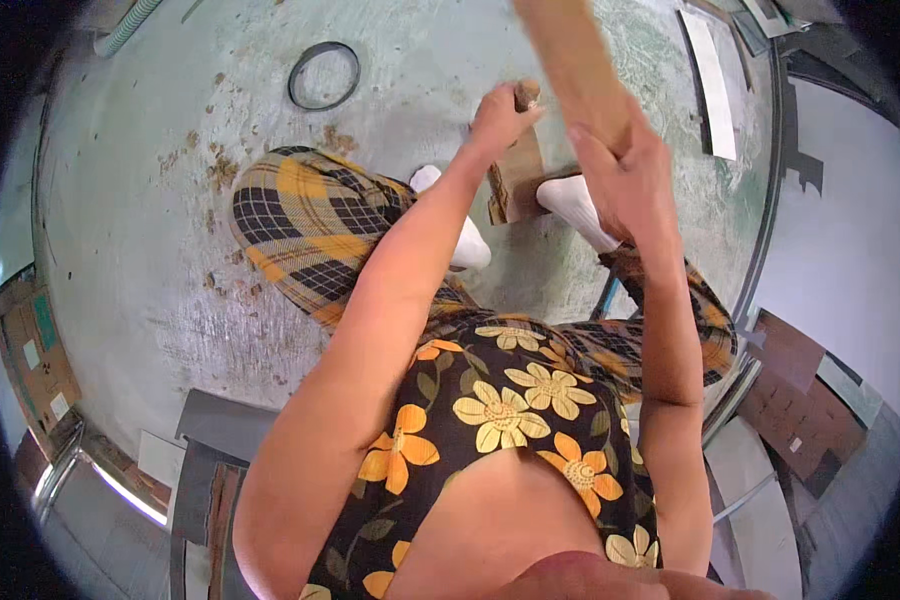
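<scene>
My right hand (625, 185) grips a long flat wooden board (570, 60) that rises toward the top of the view. My left hand (500, 115) is closed around a short wooden handle (527, 94) of a tool whose head is hidden. Below both hands a brown wooden block (515, 180) lies on the concrete floor (150, 230), between my two feet in white socks (575, 205). My knees in yellow plaid trousers (305, 225) are bent outward.
A dark metal ring (323, 76) lies on the floor at upper left. Flat grey strips (712, 80) lie at upper right. Cardboard pieces (35, 360) sit at the left, dark boards (800, 400) at the right, grey panels (220, 440) at lower left.
</scene>
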The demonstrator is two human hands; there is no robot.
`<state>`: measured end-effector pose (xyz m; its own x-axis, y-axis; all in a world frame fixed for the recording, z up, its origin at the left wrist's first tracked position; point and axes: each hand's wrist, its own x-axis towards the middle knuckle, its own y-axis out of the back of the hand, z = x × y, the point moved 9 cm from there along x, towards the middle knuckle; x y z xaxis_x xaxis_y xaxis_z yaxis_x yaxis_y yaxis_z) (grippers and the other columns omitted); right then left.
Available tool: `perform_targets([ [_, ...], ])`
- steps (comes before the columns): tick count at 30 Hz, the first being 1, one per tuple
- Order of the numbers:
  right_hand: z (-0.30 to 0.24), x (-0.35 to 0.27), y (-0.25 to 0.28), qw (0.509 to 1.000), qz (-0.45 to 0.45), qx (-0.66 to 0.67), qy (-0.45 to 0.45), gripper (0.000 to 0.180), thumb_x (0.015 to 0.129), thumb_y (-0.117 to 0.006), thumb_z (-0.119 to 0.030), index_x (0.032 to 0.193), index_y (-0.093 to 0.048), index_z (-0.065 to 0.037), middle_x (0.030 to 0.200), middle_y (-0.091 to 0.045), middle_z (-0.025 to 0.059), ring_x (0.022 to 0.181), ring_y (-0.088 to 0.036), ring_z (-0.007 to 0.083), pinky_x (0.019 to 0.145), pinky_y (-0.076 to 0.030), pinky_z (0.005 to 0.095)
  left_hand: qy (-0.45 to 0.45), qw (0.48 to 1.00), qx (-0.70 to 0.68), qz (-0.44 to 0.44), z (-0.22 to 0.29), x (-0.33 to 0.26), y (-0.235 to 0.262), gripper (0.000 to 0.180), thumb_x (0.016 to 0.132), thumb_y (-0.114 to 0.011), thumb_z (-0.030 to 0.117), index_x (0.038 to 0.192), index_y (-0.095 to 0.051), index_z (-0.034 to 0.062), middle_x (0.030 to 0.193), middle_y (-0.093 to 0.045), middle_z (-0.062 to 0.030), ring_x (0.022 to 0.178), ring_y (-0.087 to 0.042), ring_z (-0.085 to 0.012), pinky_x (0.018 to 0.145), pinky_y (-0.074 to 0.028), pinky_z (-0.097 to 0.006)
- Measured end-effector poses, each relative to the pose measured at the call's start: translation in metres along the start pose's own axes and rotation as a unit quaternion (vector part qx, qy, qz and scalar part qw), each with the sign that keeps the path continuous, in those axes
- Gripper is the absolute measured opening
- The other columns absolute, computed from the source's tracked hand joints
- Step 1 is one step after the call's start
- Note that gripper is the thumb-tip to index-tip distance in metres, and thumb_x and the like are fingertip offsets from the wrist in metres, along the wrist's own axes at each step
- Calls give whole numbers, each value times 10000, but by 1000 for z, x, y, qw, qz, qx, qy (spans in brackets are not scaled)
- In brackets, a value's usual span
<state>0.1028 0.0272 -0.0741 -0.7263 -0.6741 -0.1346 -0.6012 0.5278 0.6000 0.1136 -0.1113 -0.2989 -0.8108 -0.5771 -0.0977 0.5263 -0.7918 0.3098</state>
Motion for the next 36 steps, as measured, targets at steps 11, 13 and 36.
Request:
perform_targets([
  [11, 20, 3, -18, 998, -26, -49, -16, 557, 808, -648, -263, 1287, -499, -20, 1025, -646, 262, 983, -636, 391, 839, -489, 415, -63, 997, 12, 31, 4, -4, 13, 374, 736, -724, 275, 1039, -644, 71, 933, -630, -193, 893, -604, -364, 795, -482, -427],
  [13, -4, -1, -11, 994, 43, 86, 45, 548, 810, -639, -273, 1270, -507, -4, 1026, -642, 272, 989, -626, 411, 849, -483, 434, -65, 996, 16, 50, -3, -4, 22, 374, 742, -717, 295, 1033, -645, 71, 929, -629, -188, 883, -605, -361, 786, -482, -416],
  [36, 22, 1, -11, 997, 59, 41, 41, 549, 822, -662, -254, 1280, -503, 3, 1029, -656, 251, 978, -659, 338, 814, -504, 376, -74, 996, 6, 47, 8, -6, 19, 310, 721, -720, 228, 931, -619, 23, 892, -641, -186, 839, -600, -358, 748, -477, -420],
])
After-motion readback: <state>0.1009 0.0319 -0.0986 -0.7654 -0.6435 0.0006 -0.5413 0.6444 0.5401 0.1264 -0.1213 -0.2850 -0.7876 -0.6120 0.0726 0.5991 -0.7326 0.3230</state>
